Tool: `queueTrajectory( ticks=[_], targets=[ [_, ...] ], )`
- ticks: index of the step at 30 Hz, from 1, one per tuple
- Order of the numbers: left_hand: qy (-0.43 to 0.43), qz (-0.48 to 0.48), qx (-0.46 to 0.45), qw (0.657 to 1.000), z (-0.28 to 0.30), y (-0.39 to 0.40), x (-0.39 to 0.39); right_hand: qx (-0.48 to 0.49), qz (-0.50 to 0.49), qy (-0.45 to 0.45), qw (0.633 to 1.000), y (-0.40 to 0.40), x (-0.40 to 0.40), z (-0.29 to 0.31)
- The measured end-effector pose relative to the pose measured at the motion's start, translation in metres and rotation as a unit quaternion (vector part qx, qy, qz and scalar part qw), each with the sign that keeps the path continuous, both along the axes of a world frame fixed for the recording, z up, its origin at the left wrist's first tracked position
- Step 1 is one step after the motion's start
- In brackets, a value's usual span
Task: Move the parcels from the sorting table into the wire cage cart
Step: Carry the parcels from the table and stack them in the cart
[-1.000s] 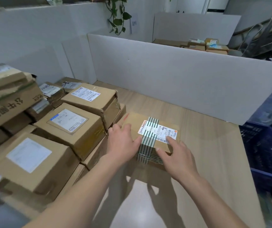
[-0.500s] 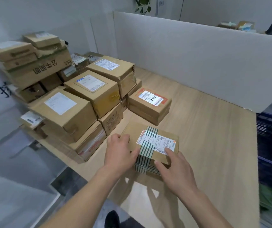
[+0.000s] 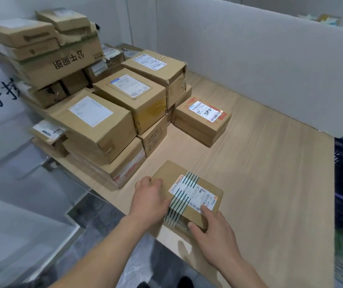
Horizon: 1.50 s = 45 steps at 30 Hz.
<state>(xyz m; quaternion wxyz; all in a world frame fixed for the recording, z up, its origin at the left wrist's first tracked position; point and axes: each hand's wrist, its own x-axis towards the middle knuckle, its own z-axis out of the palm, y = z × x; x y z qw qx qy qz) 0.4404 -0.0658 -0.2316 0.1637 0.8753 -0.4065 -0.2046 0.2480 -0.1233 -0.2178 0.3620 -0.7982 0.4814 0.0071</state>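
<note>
Stacked parcels [image 3: 112, 113] crowd the left; table [image 3: 270, 163] bare rightward

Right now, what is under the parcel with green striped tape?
The parcel with green striped tape, gripped by the left hand and right hand, covers whatever lies beneath; only the wooden table shows around it.

my left hand [image 3: 148, 199] grips the left side of a small box [image 3: 189, 192] wrapped in green-striped tape, and my right hand [image 3: 214, 238] holds its near right corner, forefinger on the label. the box sits near the table [image 3: 270, 183] edge. left of the box is a stack of parcels [image 3: 112, 113]; beyond it, a red-bordered parcel [image 3: 202, 119].
</note>
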Motion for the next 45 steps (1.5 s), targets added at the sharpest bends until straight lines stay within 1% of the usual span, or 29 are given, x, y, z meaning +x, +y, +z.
queueTrajectory(
  ticks=[3, 7, 10, 12, 15, 18, 22, 26, 28, 31, 35, 38, 42, 45],
  targets=[
    [0.007, -0.021, 0.004, 1.0, -0.007, 0.008, 0.016, 0.006, 0.018, 0.009, 1.0, 0.012, 0.01, -0.003],
    [0.04, -0.035, 0.001, 0.999, -0.013, 0.016, 0.036, -0.003, 0.034, 0.036, 0.999, 0.021, 0.022, -0.005],
    [0.064, -0.033, 0.005, 0.997, -0.016, 0.023, 0.041, -0.045, 0.034, 0.106, 0.993, 0.017, 0.028, 0.002],
    [0.068, -0.028, 0.008, 0.997, -0.014, 0.031, 0.044, -0.083, 0.02, 0.132, 0.988, 0.008, 0.035, 0.007],
    [0.063, -0.006, -0.009, 0.998, -0.013, 0.043, 0.045, -0.096, -0.006, 0.114, 0.989, -0.014, 0.047, 0.01],
    [0.075, 0.025, -0.026, 0.997, -0.014, 0.052, 0.042, -0.103, 0.022, 0.081, 0.991, -0.036, 0.058, 0.006],
    [0.1, 0.059, -0.035, 0.993, -0.015, 0.059, 0.028, -0.047, 0.06, 0.067, 0.995, -0.051, 0.071, 0.0],
    [0.109, 0.088, -0.065, 0.988, -0.017, 0.062, 0.008, -0.024, 0.034, 0.069, 0.997, -0.055, 0.067, -0.014],
    [0.106, 0.101, -0.06, 0.987, -0.018, 0.063, -0.003, 0.025, 0.033, 0.049, 0.998, -0.055, 0.064, -0.024],
    [0.122, 0.131, -0.064, 0.982, -0.019, 0.064, -0.02, 0.124, 0.03, -0.022, 0.992, -0.053, 0.056, -0.037],
    [0.176, 0.203, -0.087, 0.959, -0.016, 0.06, -0.039, 0.199, -0.008, -0.086, 0.976, -0.054, 0.045, -0.055],
    [0.188, 0.268, -0.089, 0.941, -0.018, 0.059, -0.047, 0.227, -0.039, -0.107, 0.967, -0.057, 0.039, -0.065],
    [0.203, 0.294, -0.096, 0.929, -0.018, 0.062, -0.061, 0.27, -0.037, -0.129, 0.954, -0.058, 0.032, -0.077],
    [0.205, 0.32, -0.095, 0.92, -0.018, 0.066, -0.07, 0.284, -0.003, -0.135, 0.949, -0.058, 0.031, -0.08]
  ],
)
